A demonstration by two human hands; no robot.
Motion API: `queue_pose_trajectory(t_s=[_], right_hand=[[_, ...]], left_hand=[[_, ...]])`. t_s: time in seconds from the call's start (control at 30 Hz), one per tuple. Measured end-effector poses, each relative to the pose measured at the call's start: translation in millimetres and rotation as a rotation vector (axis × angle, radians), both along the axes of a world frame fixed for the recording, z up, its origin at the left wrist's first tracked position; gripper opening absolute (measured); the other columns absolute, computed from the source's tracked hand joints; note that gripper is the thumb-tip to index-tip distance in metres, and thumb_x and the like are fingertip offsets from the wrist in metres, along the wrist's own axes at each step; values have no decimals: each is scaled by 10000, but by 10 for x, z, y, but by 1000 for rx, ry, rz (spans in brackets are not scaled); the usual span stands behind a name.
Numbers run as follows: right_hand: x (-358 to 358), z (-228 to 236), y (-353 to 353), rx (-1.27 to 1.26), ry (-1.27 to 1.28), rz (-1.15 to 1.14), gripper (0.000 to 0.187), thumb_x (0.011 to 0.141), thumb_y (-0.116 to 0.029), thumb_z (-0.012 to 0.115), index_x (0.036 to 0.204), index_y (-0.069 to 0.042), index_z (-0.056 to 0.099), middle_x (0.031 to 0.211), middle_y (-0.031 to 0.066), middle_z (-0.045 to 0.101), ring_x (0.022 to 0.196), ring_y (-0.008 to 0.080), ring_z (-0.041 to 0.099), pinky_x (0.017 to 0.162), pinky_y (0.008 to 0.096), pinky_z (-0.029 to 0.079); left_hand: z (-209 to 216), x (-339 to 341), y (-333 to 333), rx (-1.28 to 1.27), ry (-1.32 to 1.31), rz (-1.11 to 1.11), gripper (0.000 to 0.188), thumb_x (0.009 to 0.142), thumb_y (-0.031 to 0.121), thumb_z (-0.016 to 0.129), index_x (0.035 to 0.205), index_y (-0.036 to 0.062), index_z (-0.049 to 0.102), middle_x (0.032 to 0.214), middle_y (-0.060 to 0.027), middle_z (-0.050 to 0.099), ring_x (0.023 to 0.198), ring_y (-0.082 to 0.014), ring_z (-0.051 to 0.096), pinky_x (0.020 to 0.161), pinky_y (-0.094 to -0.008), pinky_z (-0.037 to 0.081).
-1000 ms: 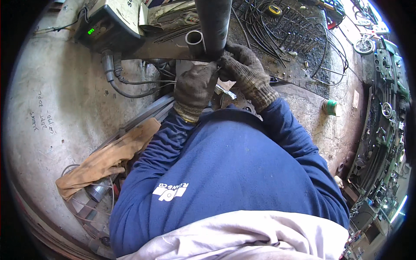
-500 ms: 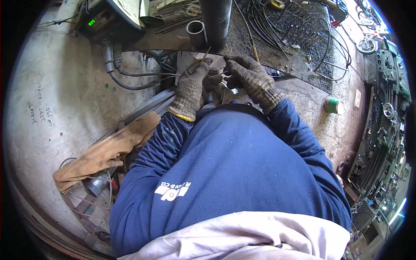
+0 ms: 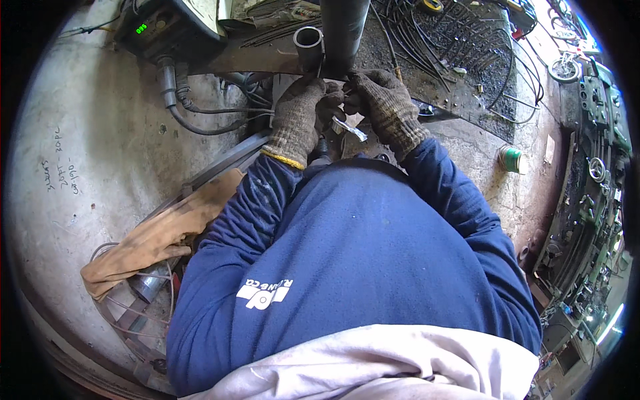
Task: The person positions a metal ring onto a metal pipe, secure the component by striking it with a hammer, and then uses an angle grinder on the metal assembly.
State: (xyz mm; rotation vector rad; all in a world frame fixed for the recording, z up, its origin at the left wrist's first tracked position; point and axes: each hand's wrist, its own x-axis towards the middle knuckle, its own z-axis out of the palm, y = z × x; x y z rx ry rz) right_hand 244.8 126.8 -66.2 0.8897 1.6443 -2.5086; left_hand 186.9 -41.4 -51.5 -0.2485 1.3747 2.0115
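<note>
Both my hands wear dirty brown-grey knitted gloves and are close together at the near edge of the dark metal bench. My left hand (image 3: 297,115) is closed around a thin metal rod (image 3: 321,67), whose tip points up beside a short pipe (image 3: 308,39). Right of it, my right hand (image 3: 388,107) has its fingers bent and pinched; what they hold is hidden. A crumpled silvery strip (image 3: 351,129) shows just below the gloves, and I cannot tell whether either hand touches it. A taller dark pipe (image 3: 343,33) stands right behind the fingers.
A welding machine (image 3: 170,30) with thick cables (image 3: 200,131) stands at far left. Black cable (image 3: 427,53) and thin rods lie on the bench (image 3: 460,100). A green can (image 3: 511,160) is on the floor at right. Tan cloth (image 3: 160,233) lies at left.
Both hands have moved slightly forward, toward the pipes. The rod tip now lies alongside the short pipe. More of the silvery strip shows below the gloves.
</note>
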Motion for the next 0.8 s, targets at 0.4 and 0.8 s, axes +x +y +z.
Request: queue_pose_trajectory(t_s=[0.4,0.8], right_hand=[[17,-130,55,366,291,95,327,989,-209,676,1212,27,635,990,130,722,828,194,720,774,320,592],[-203,120,74,49,-8,-84,309,1003,-194,655,1205,36,612,989,134,725,778,210,732,713,317,612]], left_hand=[[-249,-178,107,39,274,50,293,1004,126,640,1271,8,613,1014,-150,718,798,-250,729,673,-371,627],[-152,-166,147,131,-68,128,385,982,115,670,1342,3,592,1086,-154,718,841,-271,747,692,-407,643]])
